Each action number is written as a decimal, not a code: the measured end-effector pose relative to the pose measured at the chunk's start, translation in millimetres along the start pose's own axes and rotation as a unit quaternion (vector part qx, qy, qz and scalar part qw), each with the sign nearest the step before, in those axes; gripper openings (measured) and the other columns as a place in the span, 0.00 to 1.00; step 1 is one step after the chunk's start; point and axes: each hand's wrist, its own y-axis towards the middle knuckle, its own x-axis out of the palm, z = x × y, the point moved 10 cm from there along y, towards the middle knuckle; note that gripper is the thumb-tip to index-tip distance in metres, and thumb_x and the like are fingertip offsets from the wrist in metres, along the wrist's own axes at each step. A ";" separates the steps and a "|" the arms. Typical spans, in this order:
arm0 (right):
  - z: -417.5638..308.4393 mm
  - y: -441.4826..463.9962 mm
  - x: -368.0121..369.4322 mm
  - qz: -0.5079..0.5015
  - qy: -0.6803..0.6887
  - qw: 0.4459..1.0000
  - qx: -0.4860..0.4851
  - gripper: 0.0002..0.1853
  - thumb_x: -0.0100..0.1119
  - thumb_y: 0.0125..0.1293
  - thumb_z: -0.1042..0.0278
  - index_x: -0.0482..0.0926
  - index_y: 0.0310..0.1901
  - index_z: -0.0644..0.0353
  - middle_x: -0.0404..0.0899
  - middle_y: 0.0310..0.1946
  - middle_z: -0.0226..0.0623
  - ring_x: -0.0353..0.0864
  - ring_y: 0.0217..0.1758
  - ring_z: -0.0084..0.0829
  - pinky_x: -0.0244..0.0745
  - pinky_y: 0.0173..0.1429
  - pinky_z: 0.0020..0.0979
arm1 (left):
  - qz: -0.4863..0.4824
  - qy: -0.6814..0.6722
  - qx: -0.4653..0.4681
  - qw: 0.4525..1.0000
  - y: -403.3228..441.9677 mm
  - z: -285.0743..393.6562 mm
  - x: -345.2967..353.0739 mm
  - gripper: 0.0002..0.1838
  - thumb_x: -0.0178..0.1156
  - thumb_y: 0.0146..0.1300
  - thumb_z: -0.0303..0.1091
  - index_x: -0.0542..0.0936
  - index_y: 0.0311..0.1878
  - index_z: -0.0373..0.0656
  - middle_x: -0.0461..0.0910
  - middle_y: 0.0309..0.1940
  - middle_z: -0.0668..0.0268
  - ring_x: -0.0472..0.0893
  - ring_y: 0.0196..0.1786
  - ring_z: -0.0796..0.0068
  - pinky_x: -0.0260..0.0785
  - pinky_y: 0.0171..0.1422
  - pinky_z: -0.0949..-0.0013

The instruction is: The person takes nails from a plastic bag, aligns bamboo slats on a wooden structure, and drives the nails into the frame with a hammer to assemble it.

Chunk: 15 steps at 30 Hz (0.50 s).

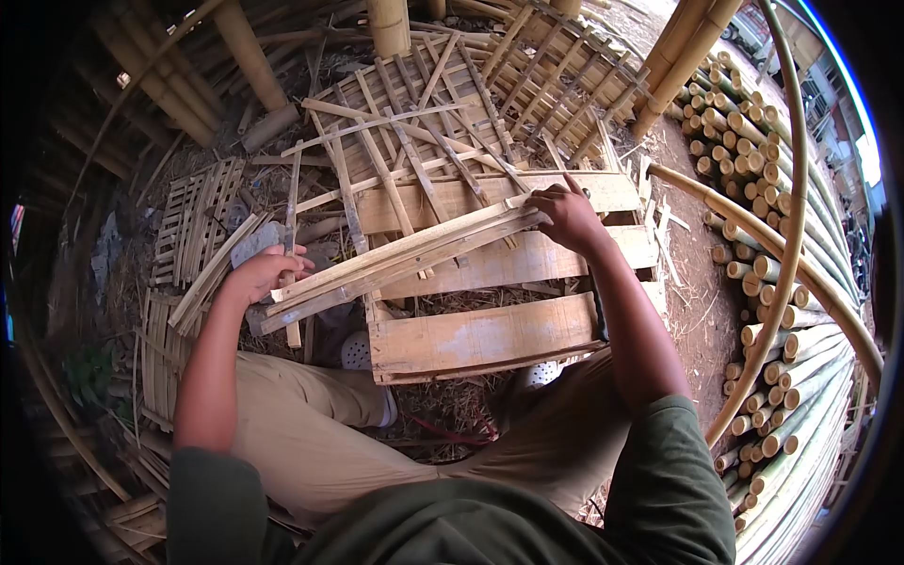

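Note:
A bundle of split bamboo strips (405,252) lies slantwise over a low wooden plank bench (485,334). At its upper right end, my right hand (568,215) is closed round the strips, with the index finger raised. My left hand (273,271) is beside the lower left end, its fingers bent round a narrow upright strip (293,226). A pale grey block (259,243) sits just behind the left fingers. Thin bamboo slats (405,132) lie crossed over the far part of the bench.
Slatted bamboo panels stand at the back (556,80) and left (196,212). Cut bamboo poles (800,377) are stacked on the right, with a long curved pole (796,250) in front. Thick bamboo posts (250,56) rise at the back. Shavings litter the ground.

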 end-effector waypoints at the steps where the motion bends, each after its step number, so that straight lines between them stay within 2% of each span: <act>1: 3.2 -0.3 -3.8 0.005 0.014 1.000 0.018 0.26 0.69 0.52 0.65 0.79 0.55 0.54 0.80 0.55 0.36 0.76 0.60 0.40 0.45 0.79 0.55 | 0.023 -0.023 -0.030 0.999 -1.9 -2.3 -1.1 0.34 0.59 0.58 0.27 0.61 0.68 0.38 0.76 0.55 0.55 0.80 0.52 0.68 0.76 0.49 0.65; 2: 1.5 -0.7 -11.8 0.041 -0.012 0.999 0.008 0.26 0.71 0.52 0.63 0.79 0.55 0.54 0.80 0.54 0.37 0.76 0.60 0.41 0.55 0.76 0.50 | 0.023 -0.024 -0.029 0.999 -4.9 3.5 5.3 0.34 0.59 0.58 0.27 0.61 0.68 0.38 0.76 0.55 0.55 0.80 0.52 0.68 0.76 0.49 0.65; 3: -0.4 -1.6 -19.7 0.042 -0.013 0.999 0.007 0.26 0.71 0.52 0.63 0.79 0.55 0.54 0.80 0.54 0.37 0.76 0.60 0.41 0.55 0.76 0.50 | 0.107 0.068 -0.026 0.992 -10.0 12.0 -2.9 0.34 0.59 0.59 0.29 0.60 0.69 0.38 0.75 0.56 0.53 0.79 0.55 0.64 0.75 0.51 0.62; 4: 6.5 -5.1 -35.4 0.076 0.045 0.995 0.039 0.25 0.71 0.53 0.61 0.79 0.54 0.55 0.81 0.52 0.39 0.76 0.60 0.43 0.60 0.72 0.47 | 0.189 0.158 -0.022 0.969 -15.8 21.9 -8.0 0.34 0.59 0.61 0.31 0.59 0.69 0.38 0.73 0.57 0.52 0.78 0.58 0.59 0.74 0.54 0.60; 5: 14.1 -9.3 -47.2 0.109 0.103 0.986 0.070 0.25 0.71 0.53 0.60 0.80 0.53 0.56 0.82 0.51 0.40 0.76 0.60 0.44 0.66 0.68 0.44 | 0.188 0.158 -0.021 0.969 -14.2 24.9 5.3 0.34 0.59 0.61 0.31 0.59 0.69 0.38 0.73 0.57 0.52 0.78 0.58 0.59 0.74 0.54 0.60; 6: 27.2 -10.6 -51.4 0.121 0.105 0.983 0.088 0.24 0.70 0.55 0.58 0.80 0.52 0.59 0.83 0.46 0.44 0.77 0.58 0.45 0.73 0.59 0.40 | 0.297 0.303 0.077 0.902 -23.5 57.2 7.9 0.32 0.58 0.62 0.31 0.60 0.68 0.36 0.71 0.59 0.51 0.73 0.63 0.54 0.69 0.61 0.58; 7: 51.8 -19.6 -48.7 0.151 0.136 0.959 0.199 0.20 0.69 0.58 0.54 0.83 0.46 0.60 0.85 0.36 0.45 0.82 0.47 0.47 0.77 0.51 0.41 | 0.392 0.432 0.170 0.794 -39.1 87.6 20.5 0.31 0.57 0.63 0.31 0.61 0.68 0.35 0.69 0.62 0.49 0.68 0.68 0.49 0.64 0.69 0.56; 8: 75.9 -25.6 -35.4 0.139 0.132 0.938 0.289 0.20 0.66 0.60 0.51 0.83 0.41 0.62 0.84 0.30 0.46 0.84 0.39 0.47 0.78 0.46 0.41 | 0.360 0.425 0.259 0.789 -35.7 98.6 39.5 0.30 0.57 0.64 0.32 0.62 0.67 0.35 0.66 0.63 0.48 0.64 0.68 0.43 0.59 0.73 0.54; 9: 94.3 -33.7 -27.0 0.127 0.127 0.909 0.376 0.21 0.64 0.63 0.49 0.84 0.36 0.64 0.84 0.25 0.46 0.85 0.31 0.48 0.80 0.41 0.40 | 0.334 0.416 0.313 0.786 -37.5 112.0 64.2 0.27 0.57 0.63 0.29 0.66 0.65 0.36 0.68 0.62 0.48 0.66 0.68 0.45 0.59 0.72 0.56; 10: 98.1 -35.0 -23.9 0.128 0.127 0.909 0.376 0.21 0.64 0.63 0.49 0.84 0.36 0.64 0.84 0.25 0.46 0.85 0.31 0.48 0.80 0.41 0.40 | 0.302 0.401 0.347 0.792 -38.3 119.8 89.4 0.23 0.55 0.63 0.28 0.69 0.62 0.36 0.70 0.60 0.49 0.68 0.67 0.47 0.60 0.71 0.55; 11: 99.5 -36.6 -7.7 0.068 0.190 0.895 0.399 0.25 0.61 0.65 0.45 0.83 0.32 0.66 0.83 0.21 0.46 0.84 0.25 0.46 0.79 0.35 0.39 | 0.268 0.382 0.354 0.811 -35.2 122.4 111.6 0.23 0.56 0.63 0.32 0.70 0.61 0.38 0.72 0.60 0.50 0.70 0.65 0.47 0.61 0.70 0.55; 12: 90.6 -37.8 1.3 0.007 0.252 0.873 0.418 0.30 0.57 0.67 0.41 0.82 0.27 0.68 0.82 0.18 0.45 0.83 0.19 0.44 0.79 0.29 0.37 | 0.265 0.391 0.378 0.796 -30.5 122.8 129.8 0.22 0.56 0.63 0.33 0.72 0.61 0.40 0.74 0.58 0.51 0.71 0.63 0.50 0.62 0.69 0.55; 13: 80.3 -44.7 11.8 -0.056 0.310 0.834 0.454 0.36 0.54 0.67 0.36 0.80 0.24 0.70 0.81 0.17 0.46 0.83 0.16 0.36 0.78 0.23 0.33 | 0.265 0.392 0.379 0.795 -24.8 120.3 141.8 0.22 0.56 0.63 0.33 0.72 0.61 0.40 0.74 0.58 0.51 0.71 0.63 0.50 0.62 0.69 0.55; 15: 71.0 -45.5 26.1 -0.092 0.335 0.820 0.455 0.38 0.54 0.65 0.34 0.80 0.23 0.71 0.82 0.17 0.44 0.83 0.16 0.33 0.76 0.19 0.29 | 0.237 0.432 0.382 0.782 -17.1 120.5 172.9 0.18 0.55 0.65 0.37 0.74 0.56 0.42 0.75 0.55 0.54 0.73 0.60 0.53 0.62 0.65 0.51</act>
